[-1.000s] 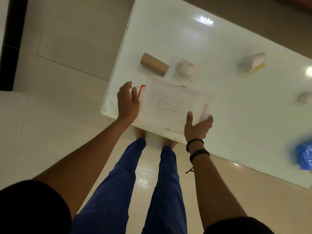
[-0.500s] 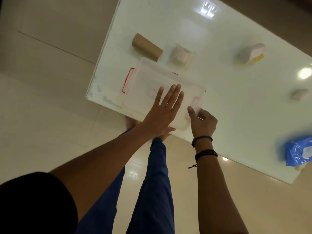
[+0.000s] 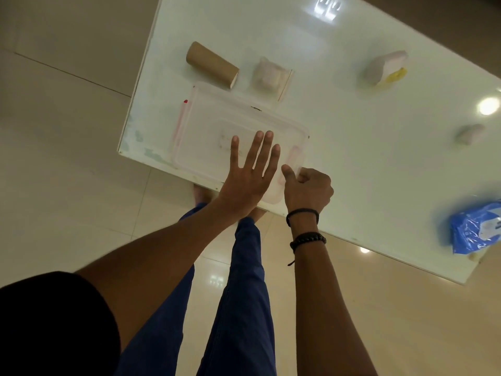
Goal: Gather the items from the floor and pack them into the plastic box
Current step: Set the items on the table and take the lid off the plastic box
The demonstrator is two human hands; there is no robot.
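A clear plastic box (image 3: 217,126) with its lid on and a red latch on its left end lies on the near left corner of a white board (image 3: 339,126) on the floor. My left hand (image 3: 249,172) rests flat on the lid, fingers spread. At the box's right end my right hand (image 3: 307,189) is curled around the latch there. Beyond the box lie a brown cardboard tube (image 3: 211,65) and a small pale packet (image 3: 271,77).
Further right on the board lie a white and yellow packet (image 3: 385,67), a small pale lump (image 3: 470,134) and a blue plastic pack (image 3: 477,230) at the right edge. Beige tiled floor surrounds the board. My legs in blue trousers stand just below the box.
My left hand left the box's left end and now lies flat across the lid. My right hand has curled tighter on the right latch.
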